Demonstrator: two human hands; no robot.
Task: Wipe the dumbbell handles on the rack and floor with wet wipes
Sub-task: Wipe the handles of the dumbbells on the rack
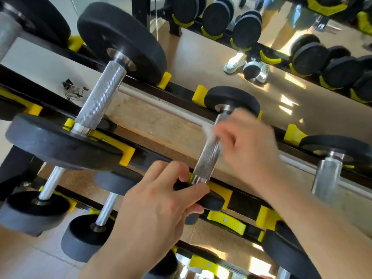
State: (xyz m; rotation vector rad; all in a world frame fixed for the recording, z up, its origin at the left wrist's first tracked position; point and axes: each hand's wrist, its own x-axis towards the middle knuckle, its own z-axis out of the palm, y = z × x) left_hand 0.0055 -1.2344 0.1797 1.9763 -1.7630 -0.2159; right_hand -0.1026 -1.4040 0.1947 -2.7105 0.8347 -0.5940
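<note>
Silver and knurled: pinching white wet wipe (208, 130) round far part of dumbbell handle (207, 160) with right hand (241, 141), gripping near black disc (211, 202) with left hand (157, 204).

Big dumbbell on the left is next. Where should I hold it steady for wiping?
Probably its near plate, gripped over the rim from your side: it sticks out past the front rail, and that leaves the knurled handle bare for the wipe.

Left hand (159, 210): bare; nails cut short.
Right hand (243, 141): bare; blurred, finer detail unreadable.
Left forearm (112, 258): uncovered to the frame edge.
Right forearm (314, 218): uncovered to the frame edge.
Reflection in mirror (201, 57): my legs, in white trainers (235, 62) and pale denim shorts (298, 15).
</note>
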